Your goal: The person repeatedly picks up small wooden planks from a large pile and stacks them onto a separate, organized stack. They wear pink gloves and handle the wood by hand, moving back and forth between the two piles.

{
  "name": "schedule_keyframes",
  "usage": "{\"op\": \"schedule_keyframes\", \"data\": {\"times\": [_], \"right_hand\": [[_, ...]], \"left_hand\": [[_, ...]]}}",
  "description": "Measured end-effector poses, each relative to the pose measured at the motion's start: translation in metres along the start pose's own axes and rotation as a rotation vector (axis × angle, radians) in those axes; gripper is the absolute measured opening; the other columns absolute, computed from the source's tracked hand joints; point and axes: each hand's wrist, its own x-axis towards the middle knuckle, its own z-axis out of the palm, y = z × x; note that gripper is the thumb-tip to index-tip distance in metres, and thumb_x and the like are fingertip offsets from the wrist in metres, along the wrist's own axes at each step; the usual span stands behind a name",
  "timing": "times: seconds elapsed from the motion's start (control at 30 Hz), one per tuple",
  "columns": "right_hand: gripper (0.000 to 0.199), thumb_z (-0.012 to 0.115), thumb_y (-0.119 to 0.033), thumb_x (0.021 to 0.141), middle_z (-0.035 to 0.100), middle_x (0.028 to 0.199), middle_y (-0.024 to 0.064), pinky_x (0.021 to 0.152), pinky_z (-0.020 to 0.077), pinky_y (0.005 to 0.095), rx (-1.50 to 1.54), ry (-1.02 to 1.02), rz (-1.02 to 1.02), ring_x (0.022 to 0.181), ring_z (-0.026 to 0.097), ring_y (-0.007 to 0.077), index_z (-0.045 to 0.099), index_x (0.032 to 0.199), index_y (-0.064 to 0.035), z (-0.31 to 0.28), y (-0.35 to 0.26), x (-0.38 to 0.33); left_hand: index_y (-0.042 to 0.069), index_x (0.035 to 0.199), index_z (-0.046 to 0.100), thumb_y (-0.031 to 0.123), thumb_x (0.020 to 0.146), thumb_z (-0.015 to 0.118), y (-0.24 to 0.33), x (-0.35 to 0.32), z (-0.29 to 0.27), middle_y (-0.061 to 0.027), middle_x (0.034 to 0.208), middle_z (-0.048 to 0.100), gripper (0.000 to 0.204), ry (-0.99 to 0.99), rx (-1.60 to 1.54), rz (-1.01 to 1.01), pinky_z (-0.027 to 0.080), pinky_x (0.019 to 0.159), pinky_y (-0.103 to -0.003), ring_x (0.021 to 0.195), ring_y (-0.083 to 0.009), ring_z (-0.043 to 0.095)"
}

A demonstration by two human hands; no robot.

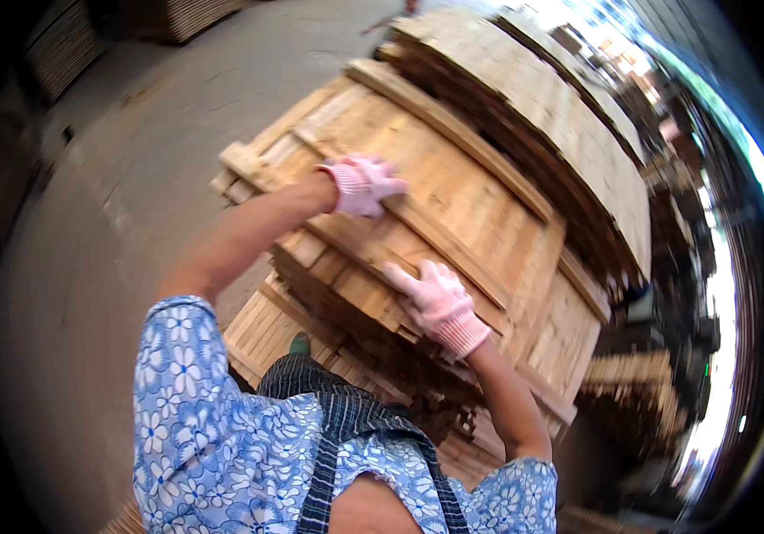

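Observation:
Both of my hands wear pink knit gloves and are over a pale wooden panel (460, 167) with long battens across it, on top of a waist-high stack. My left hand (366, 184) reaches over the middle batten (453, 245), its fingers spread and slightly blurred. Nearer to me, my right hand (441, 307) is at the panel's near side, fingers apart and one stretched out to the left. I see nothing held in either hand. The palms are hidden, so I cannot tell how firmly they touch the wood.
Behind the panel stands another tall stack of boards (524, 98). Slatted wood (262, 334) lies low by my foot. More piled timber (626, 378) is at the right. Grey concrete floor (159, 133) stretches along the left, with further stacks (195, 18) at the back.

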Motion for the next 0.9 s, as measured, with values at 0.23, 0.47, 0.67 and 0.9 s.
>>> {"op": "schedule_keyframes", "data": {"times": [0.23, 0.47, 0.67, 0.9], "right_hand": [[0.050, 0.079, -0.024, 0.083, 0.060, 0.105, 0.0119, 0.084, 0.0521, 0.0447, -0.198, 0.734, 0.175, 0.095, 0.061, 0.0288, 0.064, 0.130, -0.0156, -0.035, 0.021, -0.053], [0.079, 0.081, -0.031, 0.079, 0.059, 0.116, 0.0114, 0.083, 0.0521, 0.0424, -0.439, 0.472, 0.543, 0.100, 0.064, 0.0273, 0.047, 0.150, -0.0186, -0.069, 0.037, -0.126], [0.076, 0.068, -0.018, 0.091, 0.052, 0.140, 0.0271, 0.103, 0.0478, 0.0473, 0.236, 0.729, 0.642, 0.121, 0.057, 0.0427, 0.035, 0.158, -0.0047, 0.037, 0.060, -0.182], [0.067, 0.055, -0.034, 0.103, 0.044, 0.154, 0.0296, 0.117, 0.0362, 0.0427, -0.018, 0.252, 0.914, 0.141, 0.045, 0.0424, 0.034, 0.158, -0.0021, 0.135, 0.144, -0.207]], "left_hand": [[0.010, 0.132, 0.057, 0.029, 0.090, 0.074, 0.011, -0.004, -0.046, -0.0105, 0.120, 0.061, 0.049, 0.151, 0.179, 0.076, 0.056, 0.089, -0.047, 0.113, -0.0317, 0.061], [0.015, 0.131, 0.057, 0.017, 0.088, 0.068, 0.125, 0.015, -0.090, -0.0079, 0.123, 0.055, 0.044, 0.644, 0.425, 0.282, 0.055, 0.092, -0.042, 0.120, -0.0265, 0.054], [0.015, 0.113, 0.062, 0.021, 0.082, 0.067, 0.209, -0.050, 0.030, -0.0081, 0.106, 0.059, 0.032, 0.979, -0.353, 0.636, 0.050, 0.092, -0.049, 0.107, -0.0326, 0.059], [0.011, 0.118, 0.061, 0.023, 0.079, 0.065, 0.295, -0.035, 0.241, -0.0111, 0.117, 0.062, 0.041, 1.138, -0.367, 0.318, 0.047, 0.108, -0.059, 0.116, -0.0334, 0.062]]}}
